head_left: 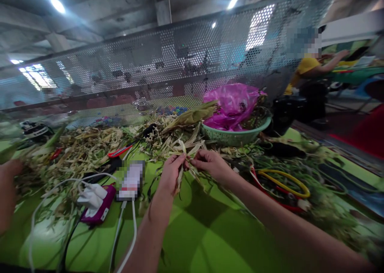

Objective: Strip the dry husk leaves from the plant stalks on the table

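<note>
Pale strips of dry corn husk [180, 176] are pinched between my two hands above the green table. My left hand [174, 170] closes thumb and fingers on them, with loose ends hanging below. Close beside it, my right hand [209, 161] has its fingertips pressed together on the same strips. Just behind my hands lies a heap of dry husk [99, 139] and a larger folded husk leaf [192, 116]. The exact spot where the strips cross is partly covered by my fingers.
A phone [131, 181] and a purple power strip [99, 207] with white cables lie left. A red cutter [120, 150] rests on the husks. Behind stands a green basket [237, 136] with a pink plastic bag [231, 105]. Another person's hand [10, 185] is at far left.
</note>
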`<state>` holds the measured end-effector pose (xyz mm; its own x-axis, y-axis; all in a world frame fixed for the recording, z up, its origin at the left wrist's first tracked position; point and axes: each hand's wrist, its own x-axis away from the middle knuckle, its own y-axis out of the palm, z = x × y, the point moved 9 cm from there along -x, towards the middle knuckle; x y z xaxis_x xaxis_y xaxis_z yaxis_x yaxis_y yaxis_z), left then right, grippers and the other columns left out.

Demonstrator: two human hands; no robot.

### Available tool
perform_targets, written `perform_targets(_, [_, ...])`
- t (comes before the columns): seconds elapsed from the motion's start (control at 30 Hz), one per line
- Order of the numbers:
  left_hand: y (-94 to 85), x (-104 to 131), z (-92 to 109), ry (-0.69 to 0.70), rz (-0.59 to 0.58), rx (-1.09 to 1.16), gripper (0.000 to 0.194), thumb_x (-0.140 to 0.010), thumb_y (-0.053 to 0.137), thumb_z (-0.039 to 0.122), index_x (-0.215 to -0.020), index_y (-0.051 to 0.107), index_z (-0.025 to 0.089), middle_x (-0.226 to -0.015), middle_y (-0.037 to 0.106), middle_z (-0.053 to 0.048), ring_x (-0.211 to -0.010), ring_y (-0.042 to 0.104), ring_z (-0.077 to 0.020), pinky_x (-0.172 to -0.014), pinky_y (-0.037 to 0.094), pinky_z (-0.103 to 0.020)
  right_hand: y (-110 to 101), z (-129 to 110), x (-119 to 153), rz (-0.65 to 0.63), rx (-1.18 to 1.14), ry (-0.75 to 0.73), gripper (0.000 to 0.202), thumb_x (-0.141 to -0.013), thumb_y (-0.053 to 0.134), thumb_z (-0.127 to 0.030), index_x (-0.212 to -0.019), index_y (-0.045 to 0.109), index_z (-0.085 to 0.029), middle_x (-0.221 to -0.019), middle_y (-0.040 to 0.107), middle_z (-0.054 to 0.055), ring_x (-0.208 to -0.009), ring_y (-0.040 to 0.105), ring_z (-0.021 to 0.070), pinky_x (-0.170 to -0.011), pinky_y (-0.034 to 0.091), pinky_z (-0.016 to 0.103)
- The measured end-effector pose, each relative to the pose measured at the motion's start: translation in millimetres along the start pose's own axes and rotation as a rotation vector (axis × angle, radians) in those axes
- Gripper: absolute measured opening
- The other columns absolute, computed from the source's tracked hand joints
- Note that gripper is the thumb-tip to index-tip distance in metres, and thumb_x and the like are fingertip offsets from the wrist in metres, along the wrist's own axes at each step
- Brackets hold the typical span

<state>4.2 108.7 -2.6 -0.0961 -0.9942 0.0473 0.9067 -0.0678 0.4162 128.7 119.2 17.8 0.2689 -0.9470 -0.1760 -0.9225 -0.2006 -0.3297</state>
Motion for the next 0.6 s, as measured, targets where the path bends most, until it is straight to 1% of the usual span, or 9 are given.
perform_targets(0.07, [-2.0, -1, 0, -0.009, 0.001, -0.019, 0.031, -0.066, 0.075, 0.041, -0.062, 0.058, 0.015, -0.054, 0.055, 0.004, -0.049, 0.047, -0.0071, -0.051, 0.036, -0.021, -2, -3, 1, 0.031, -0.061, -0.015, 0.032, -0.073, 0.067, -0.047, -0.066, 0.057, -0.017, -0.058, 0.051, -0.004, -0.056, 0.042, 0.0108, -0.055, 0.032, 0.025])
perform_targets(0.13, [-4.1, -1, -1, -0.017, -0.003, -0.06, 0.03, -0.067, 0.075, 0.042, -0.068, 0.061, 0.015, -0.055, 0.057, 0.004, -0.05, 0.048, -0.0076, -0.052, 0.035, -0.021, -4, -5, 2, 0.052, -0.176, -0.026, 0.031, -0.073, 0.067, -0.048, -0.073, 0.06, -0.017, -0.067, 0.057, -0.002, -0.062, 0.048, 0.0123, -0.061, 0.037, 0.026])
perform_targets(0.2, [-3.7, -1, -3, -0.038, -0.023, -0.094, 0.03, -0.067, 0.074, 0.042, -0.074, 0.063, 0.015, -0.057, 0.058, 0.003, -0.052, 0.049, -0.0079, -0.052, 0.035, -0.021, -7, -5, 3, 0.081, -0.292, -0.006, 0.03, -0.073, 0.067, -0.047, -0.076, 0.062, -0.017, -0.072, 0.06, 0.0, -0.066, 0.051, 0.0132, -0.064, 0.039, 0.027])
perform_targets(0.33, [4.9, 1, -10, -0.086, -0.09, -0.127, 0.029, -0.069, 0.073, 0.04, -0.083, 0.063, 0.016, -0.058, 0.059, 0.003, -0.053, 0.05, -0.009, -0.055, 0.038, -0.022, -12, -4, 6, 0.13, -0.407, 0.057, 0.026, -0.069, 0.07, -0.041, -0.069, 0.062, -0.017, -0.066, 0.058, -0.001, -0.062, 0.05, 0.0128, -0.063, 0.038, 0.027])
perform_targets(0.4, [9.0, 2, -9, -0.062, -0.105, -0.168, 0.027, -0.071, 0.071, 0.037, -0.085, 0.063, 0.016, -0.058, 0.058, 0.003, -0.053, 0.05, -0.0096, -0.056, 0.039, -0.023, -11, -5, 6, 0.114, -0.443, 0.069, 0.023, -0.068, 0.071, -0.038, -0.071, 0.063, -0.017, -0.067, 0.059, -0.001, -0.062, 0.051, 0.0128, -0.064, 0.039, 0.028])
perform_targets(0.5, [16.0, 3, -3, 0.022, -0.144, -0.235, 0.022, -0.072, 0.069, 0.032, -0.084, 0.065, 0.015, -0.063, 0.059, 0.001, -0.056, 0.049, -0.0098, -0.058, 0.04, -0.023, -10, -7, 6, 0.104, -0.449, 0.071, 0.024, -0.067, 0.073, -0.037, -0.078, 0.064, -0.018, -0.072, 0.062, 0.0, -0.064, 0.052, 0.0129, -0.065, 0.039, 0.028])
perform_targets(0.6, [20.9, 5, -2, 0.046, -0.197, -0.278, 0.016, -0.075, 0.066, 0.03, -0.08, 0.066, 0.014, -0.066, 0.059, 0.0, -0.058, 0.049, -0.0098, -0.058, 0.04, -0.023, -13, -9, 6, 0.128, -0.404, 0.041, 0.025, -0.065, 0.075, -0.039, -0.075, 0.064, -0.018, -0.07, 0.061, -0.001, -0.065, 0.052, 0.0132, -0.067, 0.04, 0.029])
